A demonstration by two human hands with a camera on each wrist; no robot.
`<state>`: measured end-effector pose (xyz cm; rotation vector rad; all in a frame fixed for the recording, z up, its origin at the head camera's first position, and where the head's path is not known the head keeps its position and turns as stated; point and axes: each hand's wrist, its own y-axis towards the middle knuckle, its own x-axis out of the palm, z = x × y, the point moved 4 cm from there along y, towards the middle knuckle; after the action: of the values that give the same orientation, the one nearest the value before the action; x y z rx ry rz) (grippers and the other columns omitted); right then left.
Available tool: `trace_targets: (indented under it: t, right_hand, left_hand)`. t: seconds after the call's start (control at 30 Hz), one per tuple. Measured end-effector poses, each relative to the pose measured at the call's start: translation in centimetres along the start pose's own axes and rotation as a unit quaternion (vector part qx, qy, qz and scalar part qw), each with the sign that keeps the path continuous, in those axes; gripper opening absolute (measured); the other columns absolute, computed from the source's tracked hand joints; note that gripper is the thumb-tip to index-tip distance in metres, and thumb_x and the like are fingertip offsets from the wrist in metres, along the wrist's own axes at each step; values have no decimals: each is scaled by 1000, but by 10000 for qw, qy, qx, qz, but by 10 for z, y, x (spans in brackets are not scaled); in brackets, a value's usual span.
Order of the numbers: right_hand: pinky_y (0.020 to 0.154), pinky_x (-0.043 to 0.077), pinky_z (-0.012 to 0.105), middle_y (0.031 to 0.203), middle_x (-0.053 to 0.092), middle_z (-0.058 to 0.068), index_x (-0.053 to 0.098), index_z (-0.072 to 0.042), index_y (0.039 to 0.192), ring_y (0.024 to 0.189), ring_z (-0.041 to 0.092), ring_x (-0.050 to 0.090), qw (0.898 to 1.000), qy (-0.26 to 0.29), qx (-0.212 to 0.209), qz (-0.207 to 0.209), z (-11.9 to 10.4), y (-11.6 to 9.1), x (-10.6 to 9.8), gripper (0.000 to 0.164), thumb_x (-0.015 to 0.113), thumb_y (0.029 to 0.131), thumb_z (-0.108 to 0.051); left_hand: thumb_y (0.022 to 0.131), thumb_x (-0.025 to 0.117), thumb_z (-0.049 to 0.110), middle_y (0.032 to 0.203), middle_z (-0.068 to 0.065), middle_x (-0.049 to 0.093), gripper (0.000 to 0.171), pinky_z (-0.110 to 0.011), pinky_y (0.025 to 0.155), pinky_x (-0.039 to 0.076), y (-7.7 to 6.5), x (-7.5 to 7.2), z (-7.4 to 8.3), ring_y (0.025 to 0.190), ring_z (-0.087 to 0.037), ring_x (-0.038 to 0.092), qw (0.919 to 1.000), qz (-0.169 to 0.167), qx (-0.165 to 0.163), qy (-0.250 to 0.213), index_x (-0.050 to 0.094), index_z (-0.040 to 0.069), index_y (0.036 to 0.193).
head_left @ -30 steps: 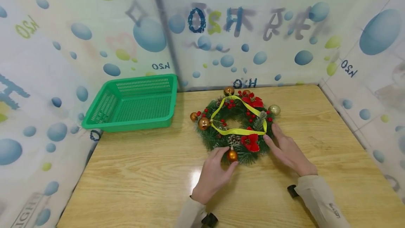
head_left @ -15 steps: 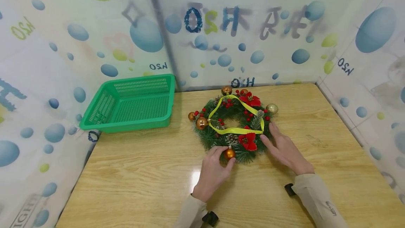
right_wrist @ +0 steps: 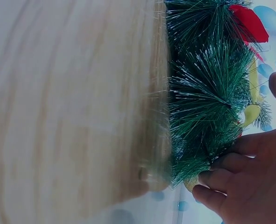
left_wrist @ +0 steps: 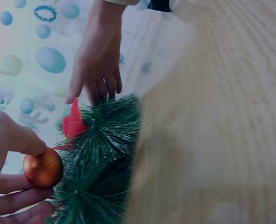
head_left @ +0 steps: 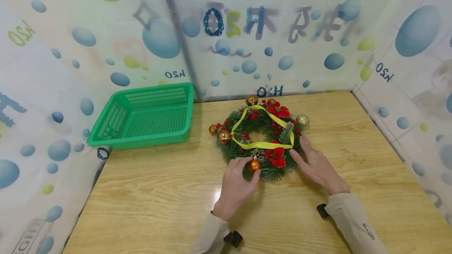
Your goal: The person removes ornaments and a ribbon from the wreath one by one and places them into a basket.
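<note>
Wreath lies on table. Far left: green basket, apart. Next, my left hand pinches orange bauble between thumb and fingers at wreath's near edge; even grip advisable, smooth shell could slip. Red flower just right of bauble; avoid crushing. My right hand, fingers loosely extended, rests against wreath's right side; I judge gentle bracing sufficient.
</note>
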<state>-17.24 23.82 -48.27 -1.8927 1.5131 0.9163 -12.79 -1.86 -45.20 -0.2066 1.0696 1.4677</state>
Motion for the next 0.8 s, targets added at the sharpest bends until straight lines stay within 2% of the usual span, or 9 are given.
trace_targets:
  t: [0.27,0.47,0.63,0.8]
  right_hand:
    - [119,26,67,167,6,27,10,5,159,149,52,23,10000,0,-7,10,0,0,-1,81,38,108,-51]
    - [119,27,67,166,7,29,12,7,159,148,53,24,9999,-57,-85,84,-1,2,0,81,39,108,-50]
    - [119,26,67,166,7,29,12,8,158,148,52,24,9999,-53,-81,98,-2,1,0,81,40,108,-50]
    - [118,26,67,166,8,29,14,8,158,148,53,24,9999,-48,-52,101,-2,-2,2,81,40,108,-50]
  left_hand:
    - [86,80,21,108,-7,70,35,-33,80,60,6,-10,2,97,-22,66,9993,83,48,-358,71,5,115]
    - [87,79,19,109,-9,70,35,-39,81,62,15,-26,1,100,-25,68,9977,223,101,-625,71,3,117]
    - [88,78,17,110,-10,69,34,-42,80,63,21,-38,-5,98,-24,70,9962,314,2,-806,70,3,118]
    - [87,79,15,107,-10,70,34,-44,80,62,24,-48,-15,95,-23,69,9955,528,-91,-786,71,1,116]
